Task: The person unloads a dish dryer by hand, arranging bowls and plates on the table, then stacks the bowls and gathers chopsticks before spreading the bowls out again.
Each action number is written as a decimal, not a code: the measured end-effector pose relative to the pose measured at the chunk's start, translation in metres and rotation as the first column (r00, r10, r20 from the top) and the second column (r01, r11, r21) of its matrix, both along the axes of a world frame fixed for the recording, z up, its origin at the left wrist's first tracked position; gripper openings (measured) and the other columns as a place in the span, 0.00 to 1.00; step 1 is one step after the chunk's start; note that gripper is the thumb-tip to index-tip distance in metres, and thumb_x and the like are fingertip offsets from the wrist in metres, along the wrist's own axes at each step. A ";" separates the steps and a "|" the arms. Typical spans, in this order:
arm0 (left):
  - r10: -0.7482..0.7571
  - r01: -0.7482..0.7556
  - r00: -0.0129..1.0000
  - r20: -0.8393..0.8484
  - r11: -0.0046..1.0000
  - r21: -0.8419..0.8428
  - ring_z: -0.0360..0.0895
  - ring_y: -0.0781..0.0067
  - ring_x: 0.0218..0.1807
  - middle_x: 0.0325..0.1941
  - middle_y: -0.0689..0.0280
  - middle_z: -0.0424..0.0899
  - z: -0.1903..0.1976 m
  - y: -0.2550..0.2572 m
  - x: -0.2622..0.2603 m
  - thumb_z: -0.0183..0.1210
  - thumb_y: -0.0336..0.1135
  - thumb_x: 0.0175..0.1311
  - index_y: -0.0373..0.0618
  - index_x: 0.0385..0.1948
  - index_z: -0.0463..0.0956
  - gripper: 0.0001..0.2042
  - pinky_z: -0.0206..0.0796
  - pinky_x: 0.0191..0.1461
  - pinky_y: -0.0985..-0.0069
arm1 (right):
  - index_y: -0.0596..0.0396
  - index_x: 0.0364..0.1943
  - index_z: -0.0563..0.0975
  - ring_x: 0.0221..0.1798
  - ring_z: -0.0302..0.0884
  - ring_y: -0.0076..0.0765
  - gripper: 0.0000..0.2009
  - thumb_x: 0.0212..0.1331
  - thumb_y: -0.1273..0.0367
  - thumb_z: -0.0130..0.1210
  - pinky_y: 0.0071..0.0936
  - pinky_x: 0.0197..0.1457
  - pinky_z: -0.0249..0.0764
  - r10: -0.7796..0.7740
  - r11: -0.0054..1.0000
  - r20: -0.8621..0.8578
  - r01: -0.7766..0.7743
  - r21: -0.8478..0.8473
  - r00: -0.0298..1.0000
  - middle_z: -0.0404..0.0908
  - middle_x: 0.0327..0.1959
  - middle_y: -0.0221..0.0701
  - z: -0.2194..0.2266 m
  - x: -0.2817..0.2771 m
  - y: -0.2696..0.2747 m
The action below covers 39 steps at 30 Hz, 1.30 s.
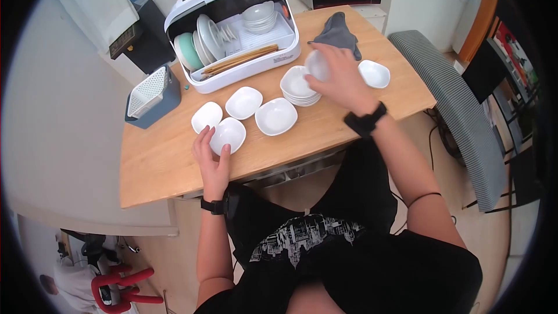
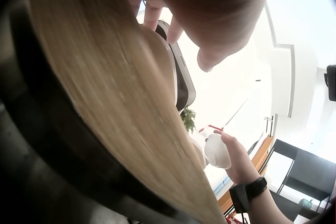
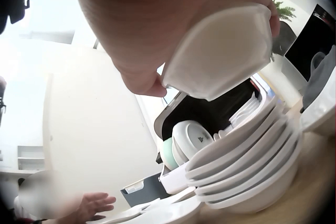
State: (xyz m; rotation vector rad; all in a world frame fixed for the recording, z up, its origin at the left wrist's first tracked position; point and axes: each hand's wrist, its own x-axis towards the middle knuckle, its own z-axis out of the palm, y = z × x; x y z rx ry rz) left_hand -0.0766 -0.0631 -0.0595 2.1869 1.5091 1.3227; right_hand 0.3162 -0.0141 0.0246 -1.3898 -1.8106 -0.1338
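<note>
My right hand point(image 1: 343, 78) grips a small white bowl point(image 1: 317, 66) by its rim, thumb on one side and fingers on the other. In the right wrist view the held bowl point(image 3: 223, 50) is tilted above a stack of matching white bowls point(image 3: 247, 166). My left hand point(image 1: 212, 163) is at the near side of another white bowl point(image 1: 228, 135), its fingers loosely extended along the left rim and its thumb apart at the right. Three more single bowls, a left one point(image 1: 206, 117), a back one point(image 1: 244, 103) and a right one point(image 1: 276, 117), lie around it.
Behind the bowls stands a white dish box point(image 1: 250, 70) with plates, bowls and chopsticks inside. A blue-grey basket point(image 1: 157, 107) is at the left. On the right are a grey cloth point(image 1: 337, 35) and one white bowl point(image 1: 374, 74). A striped bench point(image 1: 447, 99) stands beyond the table's right edge.
</note>
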 end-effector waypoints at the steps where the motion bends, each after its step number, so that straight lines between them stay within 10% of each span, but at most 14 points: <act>1: -0.006 0.006 1.000 0.013 1.000 -0.017 0.60 0.45 0.82 0.82 0.51 0.65 0.002 -0.002 0.000 0.67 0.36 0.73 0.43 0.72 0.72 0.28 0.55 0.84 0.51 | 0.55 0.72 0.75 0.69 0.73 0.59 0.38 0.57 0.55 0.73 0.48 0.75 0.71 0.033 0.999 0.008 -0.033 0.011 0.999 0.79 0.71 0.43 -0.001 0.018 -0.013; 9: 0.064 -0.051 0.991 0.119 0.993 -0.109 0.62 0.45 0.84 0.82 0.45 0.67 -0.005 0.033 -0.004 0.61 0.40 0.81 0.39 0.69 0.75 0.22 0.56 0.84 0.55 | 0.52 0.73 0.74 0.68 0.73 0.57 0.38 0.56 0.59 0.72 0.49 0.75 0.71 -0.029 0.973 0.203 0.075 -0.218 0.979 0.77 0.74 0.41 -0.033 0.107 -0.085; 23: 0.037 0.084 0.966 0.257 0.892 -0.445 0.65 0.44 0.83 0.82 0.41 0.67 -0.001 0.095 0.011 0.63 0.48 0.79 0.40 0.67 0.79 0.25 0.57 0.84 0.59 | 0.49 0.70 0.77 0.69 0.73 0.51 0.33 0.59 0.57 0.70 0.50 0.75 0.71 0.063 0.988 0.212 -0.032 -0.148 0.975 0.78 0.74 0.36 -0.051 0.091 -0.039; 30: 0.060 -0.024 0.993 0.102 0.948 -0.318 0.63 0.42 0.83 0.82 0.40 0.65 0.008 0.102 0.026 0.67 0.50 0.75 0.40 0.68 0.78 0.28 0.57 0.84 0.57 | 0.50 0.71 0.76 0.77 0.69 0.56 0.33 0.64 0.55 0.69 0.52 0.80 0.66 0.093 0.973 0.211 -0.043 -0.228 0.973 0.74 0.77 0.40 -0.052 0.091 -0.037; 32: 0.036 -0.038 0.996 -0.079 0.999 -0.021 0.67 0.41 0.80 0.79 0.40 0.69 0.044 0.092 0.049 0.71 0.48 0.70 0.40 0.68 0.78 0.30 0.60 0.83 0.56 | 0.51 0.73 0.75 0.82 0.63 0.62 0.33 0.66 0.53 0.68 0.54 0.84 0.61 0.039 0.972 0.247 0.021 -0.235 0.968 0.72 0.78 0.44 -0.052 0.086 -0.042; 39: -0.495 0.434 0.856 -0.147 0.844 -0.315 0.71 0.45 0.77 0.72 0.45 0.76 0.105 0.088 0.165 0.79 0.51 0.58 0.40 0.69 0.75 0.39 0.65 0.79 0.57 | 0.52 0.74 0.73 0.83 0.61 0.64 0.33 0.70 0.53 0.67 0.58 0.85 0.57 -0.012 0.983 0.289 0.065 -0.174 0.957 0.70 0.79 0.45 -0.035 0.058 -0.061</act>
